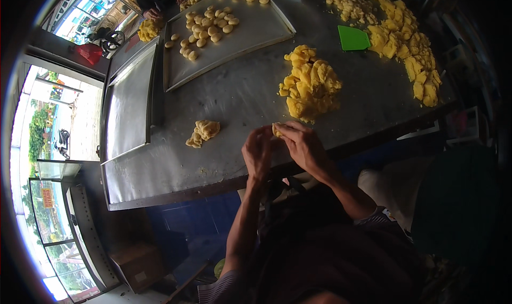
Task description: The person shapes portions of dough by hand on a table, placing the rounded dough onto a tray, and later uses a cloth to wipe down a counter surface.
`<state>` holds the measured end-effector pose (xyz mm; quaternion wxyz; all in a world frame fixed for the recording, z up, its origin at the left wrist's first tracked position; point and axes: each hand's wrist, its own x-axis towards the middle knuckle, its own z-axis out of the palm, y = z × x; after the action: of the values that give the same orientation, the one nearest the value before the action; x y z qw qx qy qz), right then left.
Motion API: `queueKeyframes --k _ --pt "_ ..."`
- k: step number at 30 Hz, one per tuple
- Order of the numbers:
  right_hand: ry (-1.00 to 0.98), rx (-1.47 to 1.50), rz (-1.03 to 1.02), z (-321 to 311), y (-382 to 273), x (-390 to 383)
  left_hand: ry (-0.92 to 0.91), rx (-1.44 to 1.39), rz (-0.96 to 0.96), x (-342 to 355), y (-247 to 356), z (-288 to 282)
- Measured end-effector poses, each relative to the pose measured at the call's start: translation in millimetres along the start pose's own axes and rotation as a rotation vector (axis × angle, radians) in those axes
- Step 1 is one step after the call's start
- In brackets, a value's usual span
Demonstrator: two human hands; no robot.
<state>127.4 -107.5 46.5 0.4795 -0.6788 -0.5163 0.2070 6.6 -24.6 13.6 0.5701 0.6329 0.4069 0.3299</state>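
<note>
We pinch a small yellow dough piece (pixel 276 129) between our left hand (pixel 258 153) and right hand (pixel 302 144), both closed on it, above the steel surface (pixel 240 96) near the big dough pile (pixel 310 86).

The dough piece (pixel 277 129) shows only as a yellow sliver between the fingertips; the left hand (pixel 258 153) and right hand (pixel 304 145) cover the rest, so its shape cannot be told. Far beyond the fingers, the tray (pixel 242 34) runs off the top edge, and another person's hands (pixel 154 13) there are too small to make out.
</note>
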Motion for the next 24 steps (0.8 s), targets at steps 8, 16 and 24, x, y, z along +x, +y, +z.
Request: queueKeyframes --k 8,16,24 --pt "0.018 0.041 -0.048 9.6 -9.8 1.1 -0.079 0.415 0.206 10.0 -6.3 -2.5" --pt "0.083 -0.261 -0.166 21.5 -17.1 -4.3 -0.07 0.391 0.223 1.5 -2.1 3.2" --pt "0.045 -0.31 -0.218 21.8 -9.1 -9.7 -0.169 0.271 0.27 -2.2 1.8 -2.8"
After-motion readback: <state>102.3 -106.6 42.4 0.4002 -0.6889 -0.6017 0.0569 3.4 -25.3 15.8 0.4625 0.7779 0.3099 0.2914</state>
